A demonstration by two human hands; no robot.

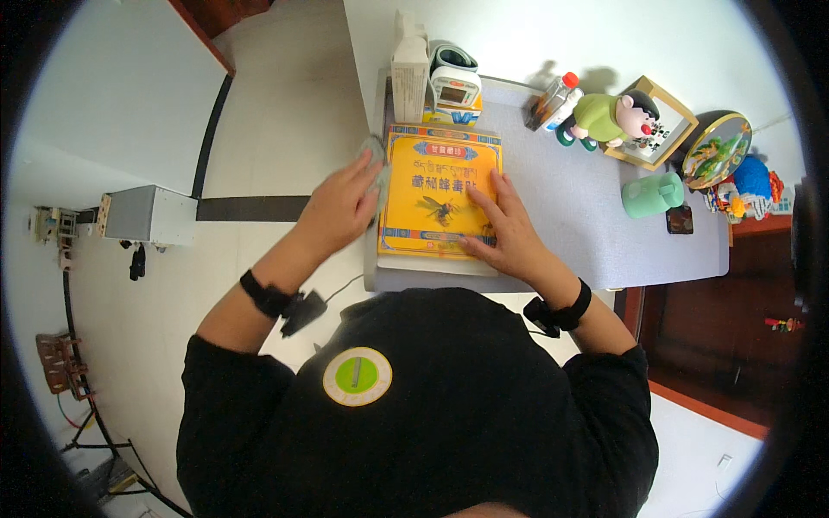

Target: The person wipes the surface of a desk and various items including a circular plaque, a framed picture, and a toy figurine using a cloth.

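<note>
A flat yellow box (429,194) with a bee picture and patterned borders lies near the left end of the grey-topped table. Something pale, white and flat, sticks out beneath its near edge. At the box's left side, my left hand (338,205) holds a grey-green cloth (381,183) against the edge; part of the cloth is hidden under the fingers. My right hand (515,235) rests on the box's right side, its fingers spread over the cover and holding nothing. Black straps with small devices circle both wrists.
Behind the box stand a tall white carton (409,82) and a blood pressure monitor (455,89). Along the table's back and right are a red-capped bottle (553,104), a cartoon figurine (604,118), a picture frame (682,121), a mint-green container (649,195) and a dark small object (680,219).
</note>
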